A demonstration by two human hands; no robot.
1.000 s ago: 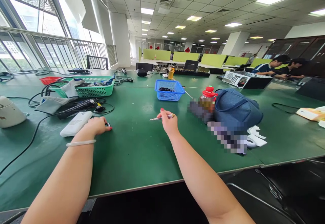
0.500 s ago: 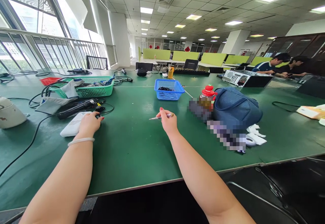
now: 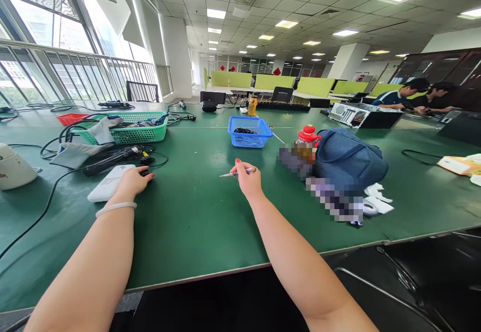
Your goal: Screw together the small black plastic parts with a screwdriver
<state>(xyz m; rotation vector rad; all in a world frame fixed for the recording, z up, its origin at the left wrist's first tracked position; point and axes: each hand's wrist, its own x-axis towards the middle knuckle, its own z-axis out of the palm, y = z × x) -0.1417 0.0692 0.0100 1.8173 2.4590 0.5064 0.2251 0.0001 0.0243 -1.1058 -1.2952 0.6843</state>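
My right hand (image 3: pixel 249 178) is closed round a thin pen-like tool (image 3: pixel 237 173), its pointed tip toward the left, above the green table (image 3: pixel 195 221). My left hand (image 3: pixel 134 180) rests by the right side of a white box (image 3: pixel 108 184), its fingers closed on a small black object (image 3: pixel 146 172) that they mostly hide. Beyond my right hand stands a blue basket (image 3: pixel 250 140) with small dark pieces (image 3: pixel 243 131) inside. A green basket (image 3: pixel 145 134) holding gloves lies beyond my left hand, with black cables in front of it.
A blue bag (image 3: pixel 349 161) and a red-lidded jar (image 3: pixel 308 136) stand at the right. Farther back are an orange bottle (image 3: pixel 252 106) and a computer case (image 3: pixel 364 116). Two people sit at the far right. A white container (image 3: pixel 15 166) is at the left edge.
My left hand has shifted very slightly, and the small black object under its fingers lies a little lower. My right hand keeps the pen-like tool in nearly the same place.
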